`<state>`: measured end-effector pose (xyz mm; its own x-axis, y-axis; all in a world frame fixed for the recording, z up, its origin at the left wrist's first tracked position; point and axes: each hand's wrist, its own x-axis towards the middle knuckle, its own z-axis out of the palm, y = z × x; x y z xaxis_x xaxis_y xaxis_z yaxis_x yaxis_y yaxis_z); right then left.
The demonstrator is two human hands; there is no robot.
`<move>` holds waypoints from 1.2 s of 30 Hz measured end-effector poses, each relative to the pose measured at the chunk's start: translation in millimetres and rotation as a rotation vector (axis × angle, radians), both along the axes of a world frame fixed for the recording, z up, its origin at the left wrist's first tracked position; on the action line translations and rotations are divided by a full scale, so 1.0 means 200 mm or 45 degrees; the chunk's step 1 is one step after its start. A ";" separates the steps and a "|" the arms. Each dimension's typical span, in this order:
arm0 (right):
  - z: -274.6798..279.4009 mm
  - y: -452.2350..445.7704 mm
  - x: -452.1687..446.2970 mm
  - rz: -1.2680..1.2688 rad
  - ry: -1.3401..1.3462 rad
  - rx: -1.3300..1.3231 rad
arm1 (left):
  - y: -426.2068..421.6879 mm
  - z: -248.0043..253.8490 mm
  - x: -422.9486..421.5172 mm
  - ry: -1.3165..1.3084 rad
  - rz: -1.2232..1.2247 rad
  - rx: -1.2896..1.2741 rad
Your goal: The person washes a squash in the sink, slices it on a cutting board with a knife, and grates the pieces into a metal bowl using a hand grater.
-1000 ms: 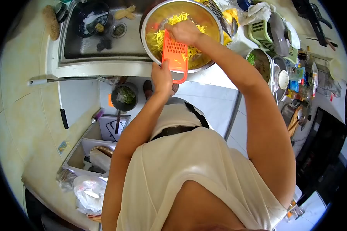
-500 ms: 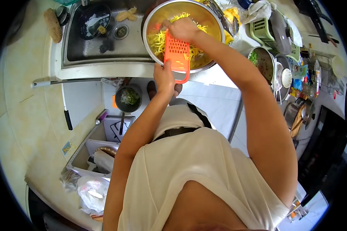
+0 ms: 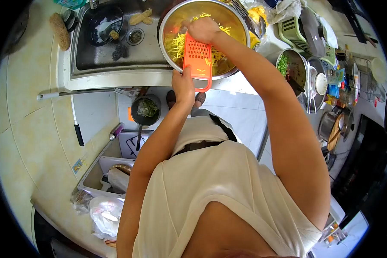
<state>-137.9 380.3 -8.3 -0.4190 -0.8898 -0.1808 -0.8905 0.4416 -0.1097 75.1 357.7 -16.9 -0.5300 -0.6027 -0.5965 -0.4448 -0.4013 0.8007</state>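
Grater (image 3: pixel 198 71) held over near rim of bowl (image 3: pixel 241 43), its lower edge pinched by left hand (image 3: pixel 183 89). Right hand (image 3: pixel 203 30) curled at upper end; contents cannot be told. Skin could be grazed by teeth (image 3: pixel 198 50) if grip slipped.

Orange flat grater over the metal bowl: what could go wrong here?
The right-hand grip is at the holed upper end of the orange flat grater, so a scrape seems possible.

The left-hand grip holds its lower part over the rim of the shiny metal bowl; a slip might drop the yellow shreds on its face outside.
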 end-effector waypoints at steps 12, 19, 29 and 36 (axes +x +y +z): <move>0.02 0.28 -0.03 -0.200 -0.396 -0.240 | -0.02 -0.05 0.01 -0.067 -0.075 -0.043; -0.01 0.36 -0.01 -0.611 -0.377 -0.596 | -0.04 0.24 0.10 0.095 0.054 -0.082; 0.08 0.45 0.27 -0.712 -0.917 -0.636 | -0.35 0.66 -0.04 0.569 0.033 0.011; 0.01 0.29 0.43 -0.372 -0.427 -0.258 | -0.32 0.60 -0.02 0.511 -0.005 0.015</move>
<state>-52.5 437.6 -6.0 -0.6049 -0.7747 -0.1842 -0.6330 0.6082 -0.4789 71.0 293.4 102.7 -0.7246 -0.5945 -0.3486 -0.0991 -0.4107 0.9064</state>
